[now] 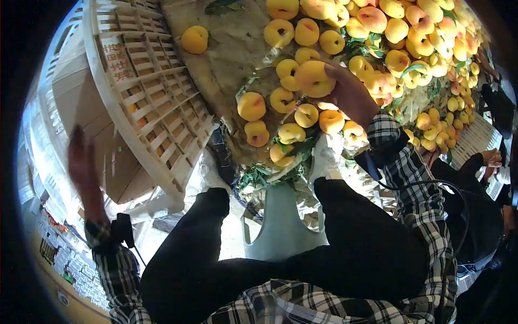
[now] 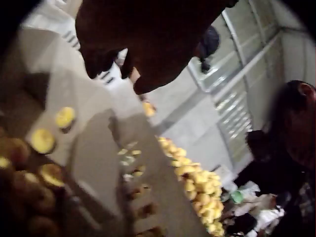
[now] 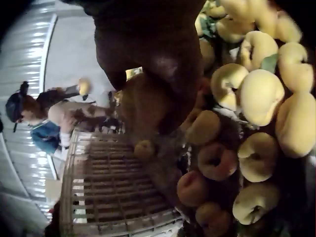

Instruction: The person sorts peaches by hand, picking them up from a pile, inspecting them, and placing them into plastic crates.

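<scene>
My right hand (image 1: 352,96) grips a yellow peach (image 1: 314,79) with a reddish blush, above other peaches lying on a brown cloth (image 1: 226,65). In the right wrist view the same peach (image 3: 144,104) sits in dark shadow under the fingers. My left hand (image 1: 83,164), blurred and holding nothing, is over the near-left side of a white plastic crate (image 1: 100,81) with cardboard (image 1: 121,151) in it. Seen from the left wrist, that hand (image 2: 143,39) is a dark shape above the pale cardboard, with several peaches (image 2: 43,140) lower left.
A large heap of peaches (image 1: 421,32) with green leaves spreads across the far right. One peach (image 1: 194,40) lies apart beside the crate. A pale green stool (image 1: 280,221) stands between my legs. Another person (image 1: 469,183) sits at the right; a capped person (image 3: 44,116) shows beyond the crate.
</scene>
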`<state>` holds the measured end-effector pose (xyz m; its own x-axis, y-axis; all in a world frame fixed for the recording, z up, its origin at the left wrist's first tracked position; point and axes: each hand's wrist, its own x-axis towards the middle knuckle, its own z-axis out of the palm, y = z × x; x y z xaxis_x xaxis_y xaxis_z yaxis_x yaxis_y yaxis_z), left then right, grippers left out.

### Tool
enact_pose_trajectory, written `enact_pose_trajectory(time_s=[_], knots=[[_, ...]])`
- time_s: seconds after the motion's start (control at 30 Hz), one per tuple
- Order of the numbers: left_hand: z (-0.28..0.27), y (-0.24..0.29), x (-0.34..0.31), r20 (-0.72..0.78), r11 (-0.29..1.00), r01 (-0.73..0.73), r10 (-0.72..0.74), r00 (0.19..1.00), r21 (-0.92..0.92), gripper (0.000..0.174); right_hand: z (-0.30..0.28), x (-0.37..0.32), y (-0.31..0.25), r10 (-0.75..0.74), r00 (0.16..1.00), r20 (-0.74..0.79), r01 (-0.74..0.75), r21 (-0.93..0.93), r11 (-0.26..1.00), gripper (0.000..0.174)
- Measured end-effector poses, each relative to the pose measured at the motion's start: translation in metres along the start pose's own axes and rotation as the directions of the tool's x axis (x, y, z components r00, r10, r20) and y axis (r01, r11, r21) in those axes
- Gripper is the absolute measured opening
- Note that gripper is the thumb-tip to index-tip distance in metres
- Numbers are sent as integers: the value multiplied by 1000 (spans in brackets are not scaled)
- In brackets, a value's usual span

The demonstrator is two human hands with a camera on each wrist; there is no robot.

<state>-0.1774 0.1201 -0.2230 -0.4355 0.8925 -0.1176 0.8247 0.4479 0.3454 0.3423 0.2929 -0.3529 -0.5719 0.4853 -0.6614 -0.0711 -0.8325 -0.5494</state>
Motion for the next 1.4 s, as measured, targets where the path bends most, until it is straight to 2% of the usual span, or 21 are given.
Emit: enact_pose_trajectory(time_s=[0.03,0.07,0.1,0.17,0.2,0.23,0.37,0.5,0.53,0.63,0.73,0.83,0.9,0.97,1.03,1.13,1.2,1.27,1.33,1.37,1.4], knots=[[-11,84,-1,-50,992,-103,100,994,-67,43,10,1,-4,-66,998,15,67,-65,996,51],[-13,111,0,-57,767,-123,112,992,-630,40,23,2,-9,-131,991,38,135,-127,983,52],[-13,165,-5,-30,801,-172,189,981,-574,39,42,3,-17,-189,978,89,204,-208,957,52],[21,203,8,304,722,175,51,951,-669,46,87,2,-32,-365,900,239,428,-325,843,52],[30,223,10,587,340,514,163,793,-788,46,107,2,-37,-473,816,334,573,-350,741,52],[37,235,14,717,-63,795,393,576,-604,47,123,3,-40,-522,759,389,636,-269,724,49],[85,216,31,752,-119,792,256,607,-599,46,109,35,-27,-688,599,410,793,-424,438,46],[99,219,39,634,-15,635,46,772,-772,43,79,59,49,-313,815,488,538,-837,95,43],[100,218,39,622,-6,622,27,783,-783,43,73,67,67,-151,777,611,608,-791,-74,43],[108,209,41,649,-46,650,46,760,-758,43,63,80,115,-152,624,767,674,-626,-392,51],[112,202,41,674,-76,677,69,736,-732,44,64,85,100,-60,757,651,625,-747,-227,56],[111,205,36,655,-59,664,121,746,-745,48,66,78,81,-421,842,337,459,-857,232,57],[108,208,31,611,3,621,181,771,-784,52,90,55,29,-244,969,39,186,-765,616,57],[105,211,24,533,122,520,263,804,-845,55,98,50,9,-566,813,141,421,-813,402,53],[105,212,12,399,342,273,383,834,-899,59,121,21,-5,-557,800,224,482,-792,375,52],[108,210,2,230,501,-77,523,821,-862,65,127,36,4,-751,507,424,816,-517,259,58],[106,214,1,271,320,122,476,836,-939,64,117,35,5,-777,512,366,825,-462,326,56],[103,222,4,465,-77,524,363,807,-848,64,95,9,-7,-592,794,136,542,-599,590,48],[94,215,7,518,-165,584,318,794,-795,62,73,-8,32,-333,832,444,524,-826,208,41],[87,207,8,514,-181,574,290,807,-799,61,51,-10,70,-192,805,562,593,-744,308,30],[77,195,9,503,-187,554,260,824,-811,61,37,-7,104,2,739,674,670,-735,106,20]])
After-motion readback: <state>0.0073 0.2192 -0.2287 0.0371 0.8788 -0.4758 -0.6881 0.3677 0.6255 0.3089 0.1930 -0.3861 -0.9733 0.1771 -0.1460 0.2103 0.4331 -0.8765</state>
